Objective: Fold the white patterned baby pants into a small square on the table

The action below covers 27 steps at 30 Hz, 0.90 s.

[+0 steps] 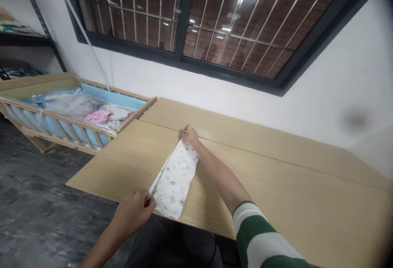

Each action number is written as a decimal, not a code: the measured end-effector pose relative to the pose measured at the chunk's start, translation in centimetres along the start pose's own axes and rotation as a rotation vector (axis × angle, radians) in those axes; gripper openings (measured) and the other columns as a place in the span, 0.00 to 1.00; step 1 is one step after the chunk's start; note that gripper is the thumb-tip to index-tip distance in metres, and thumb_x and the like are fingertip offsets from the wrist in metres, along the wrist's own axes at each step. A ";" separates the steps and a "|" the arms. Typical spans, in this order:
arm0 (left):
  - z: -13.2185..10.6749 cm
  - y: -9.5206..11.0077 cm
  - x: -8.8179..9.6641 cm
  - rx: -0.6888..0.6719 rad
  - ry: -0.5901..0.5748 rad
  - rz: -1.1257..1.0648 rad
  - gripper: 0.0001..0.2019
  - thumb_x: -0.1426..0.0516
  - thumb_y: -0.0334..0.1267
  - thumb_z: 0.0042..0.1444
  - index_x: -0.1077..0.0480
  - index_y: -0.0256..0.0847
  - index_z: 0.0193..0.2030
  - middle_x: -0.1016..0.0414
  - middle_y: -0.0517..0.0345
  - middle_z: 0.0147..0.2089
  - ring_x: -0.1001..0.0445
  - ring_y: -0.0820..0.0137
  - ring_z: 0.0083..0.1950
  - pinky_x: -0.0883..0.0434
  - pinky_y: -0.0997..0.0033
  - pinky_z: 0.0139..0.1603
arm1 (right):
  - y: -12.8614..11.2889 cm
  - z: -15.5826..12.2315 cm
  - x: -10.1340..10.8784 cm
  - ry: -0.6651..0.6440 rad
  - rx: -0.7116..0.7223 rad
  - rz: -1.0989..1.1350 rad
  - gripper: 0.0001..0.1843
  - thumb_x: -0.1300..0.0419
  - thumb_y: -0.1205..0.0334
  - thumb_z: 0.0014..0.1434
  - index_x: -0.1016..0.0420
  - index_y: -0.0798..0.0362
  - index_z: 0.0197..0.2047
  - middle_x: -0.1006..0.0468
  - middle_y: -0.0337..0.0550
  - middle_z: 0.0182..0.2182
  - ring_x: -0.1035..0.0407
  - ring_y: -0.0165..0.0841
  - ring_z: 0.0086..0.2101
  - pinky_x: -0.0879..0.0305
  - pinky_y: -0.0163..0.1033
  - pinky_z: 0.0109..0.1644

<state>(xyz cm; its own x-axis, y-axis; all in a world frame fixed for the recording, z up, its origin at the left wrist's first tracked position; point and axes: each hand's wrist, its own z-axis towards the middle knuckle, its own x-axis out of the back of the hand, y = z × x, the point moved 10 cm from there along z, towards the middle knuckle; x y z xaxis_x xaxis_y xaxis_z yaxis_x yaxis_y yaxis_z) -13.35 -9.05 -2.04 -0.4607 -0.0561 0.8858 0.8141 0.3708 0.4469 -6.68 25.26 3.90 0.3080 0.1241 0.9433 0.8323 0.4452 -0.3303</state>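
Note:
A white cloth [176,176] with small green and brown prints lies folded into a long strip on the wooden table [260,186]. My left hand [136,206] pinches its near left corner at the table's front edge. At the far end, my right hand [190,134] grips the cloth's top corner, close to the seam across the tabletop. Between the two hands the left edge runs straight, and its layers stand slightly apart. The fingertips of my right hand are partly hidden.
To the left stands a wooden crib [92,137] with blue lining, holding a pink cloth [97,116] and other fabrics. A barred window [184,18] is in the white wall behind the table. Shelves [24,40] with folded textiles are at the far left.

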 end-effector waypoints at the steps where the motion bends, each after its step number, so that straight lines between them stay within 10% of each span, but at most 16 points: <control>1: -0.3 -0.1 0.5 0.024 0.015 0.065 0.13 0.51 0.40 0.62 0.34 0.43 0.27 0.25 0.54 0.29 0.25 0.60 0.33 0.42 0.67 0.32 | -0.3 -0.4 0.4 0.008 0.014 0.003 0.15 0.46 0.61 0.69 0.30 0.56 0.55 0.21 0.59 0.48 0.25 0.46 0.46 0.32 0.42 0.45; 7: -4.8 5.7 2.9 -0.223 0.474 0.251 0.22 0.54 0.47 0.68 0.26 0.37 0.54 0.21 0.38 0.53 0.23 0.49 0.52 0.28 0.53 0.48 | -6.3 -10.3 -0.3 -0.084 0.431 0.121 0.24 0.50 0.51 0.72 0.35 0.55 0.65 0.25 0.56 0.58 0.29 0.44 0.56 0.36 0.46 0.61; 12: -8.0 8.9 -2.9 -0.481 0.562 0.298 0.25 0.48 0.49 0.62 0.26 0.34 0.58 0.24 0.34 0.59 0.27 0.43 0.61 0.31 0.44 0.61 | -12.0 -25.8 -4.2 -0.450 1.046 0.226 0.31 0.53 0.50 0.75 0.48 0.52 0.75 0.47 0.51 0.74 0.54 0.36 0.73 0.53 0.42 0.74; 15: -8.1 7.9 -5.7 -0.508 0.528 0.403 0.22 0.45 0.47 0.62 0.23 0.35 0.54 0.20 0.37 0.52 0.23 0.44 0.55 0.31 0.43 0.61 | -11.4 -28.8 -6.3 -0.532 1.127 0.170 0.31 0.58 0.49 0.76 0.47 0.54 0.76 0.50 0.51 0.75 0.61 0.35 0.74 0.63 0.43 0.76; 20: -8.2 7.2 -5.7 -0.519 0.608 0.441 0.34 0.43 0.41 0.60 0.40 0.34 0.73 0.35 0.34 0.70 0.35 0.42 0.69 0.34 0.46 0.66 | -6.2 -19.3 -7.7 -0.421 0.876 0.027 0.35 0.56 0.41 0.73 0.52 0.45 0.77 0.59 0.45 0.76 0.66 0.39 0.74 0.70 0.51 0.76; 27: -8.2 7.9 -4.2 -0.458 0.689 0.350 0.42 0.46 0.52 0.66 0.60 0.36 0.78 0.36 0.34 0.70 0.32 0.45 0.68 0.36 0.48 0.68 | 2.2 -2.1 -6.3 -0.244 0.425 -0.154 0.37 0.68 0.45 0.74 0.58 0.54 0.79 0.63 0.44 0.76 0.68 0.39 0.75 0.72 0.49 0.77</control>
<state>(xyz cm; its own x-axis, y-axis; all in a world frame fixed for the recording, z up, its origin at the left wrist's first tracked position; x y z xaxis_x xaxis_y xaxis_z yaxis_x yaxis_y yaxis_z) -2.06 -13.49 -1.23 0.0341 -0.6079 0.7933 0.9972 0.0731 0.0132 -5.88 23.59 -2.88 0.0384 0.2096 0.9770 0.5828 0.7895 -0.1922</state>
